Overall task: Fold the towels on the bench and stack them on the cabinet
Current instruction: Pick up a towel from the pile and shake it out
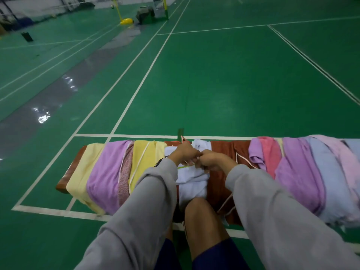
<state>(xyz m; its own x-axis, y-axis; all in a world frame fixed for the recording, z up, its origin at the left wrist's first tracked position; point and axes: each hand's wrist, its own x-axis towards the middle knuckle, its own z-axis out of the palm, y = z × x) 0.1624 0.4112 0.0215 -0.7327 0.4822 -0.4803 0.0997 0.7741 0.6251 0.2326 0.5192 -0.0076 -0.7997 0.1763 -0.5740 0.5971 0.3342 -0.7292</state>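
A brown wooden bench (222, 151) runs across the lower middle of the view, draped with several towels. A white towel (191, 180) lies at its centre, hanging over the near edge. My left hand (184, 152) and my right hand (213, 159) meet above this towel, fingers curled, each pinching its edge. Left of it lie a yellow towel (144, 156), a purple towel (109, 172) and a pale yellow towel (83, 172). To the right lie a pink towel (269, 152), a purple towel (300, 172) and a light blue towel (329, 178). No cabinet is in view.
Green court floor (214, 84) with white lines stretches beyond the bench. A yellow net post base (126, 21) and dark equipment (146, 14) stand far back. A wet grey strip (48, 106) runs along the left. My bare knee (202, 213) is against the bench's near side.
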